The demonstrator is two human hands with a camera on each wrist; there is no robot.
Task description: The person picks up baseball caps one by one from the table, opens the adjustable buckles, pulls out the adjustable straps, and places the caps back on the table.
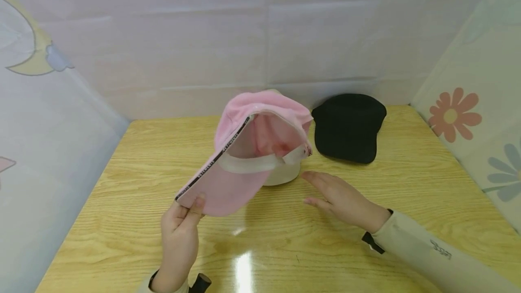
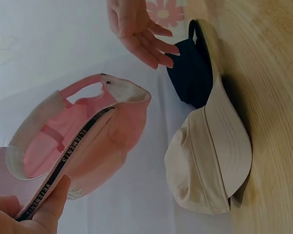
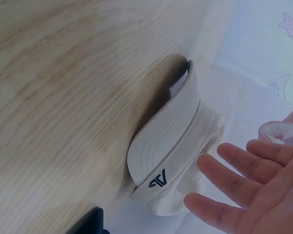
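Observation:
A pink cap point(image 1: 260, 103) with a black lettered strip along its brim is held up tilted, its inside turned toward me in the head view. My left hand point(image 1: 181, 234) pinches the brim between thumb and fingers. On the table behind it stands a beige cap point(image 2: 200, 156), mostly hidden by the pink one in the head view; a dark logo shows on it in the right wrist view. My right hand point(image 1: 342, 200) hovers apart from the caps, fingers extended and holding nothing. A black cap point(image 1: 348, 128) lies to the right of the beige one.
The caps are over a wood-grain table point(image 1: 134, 180). A pale cloth backdrop point(image 1: 187, 49) rises behind the table's far edge, with printed side panels left and right; the right one carries flowers point(image 1: 453, 114).

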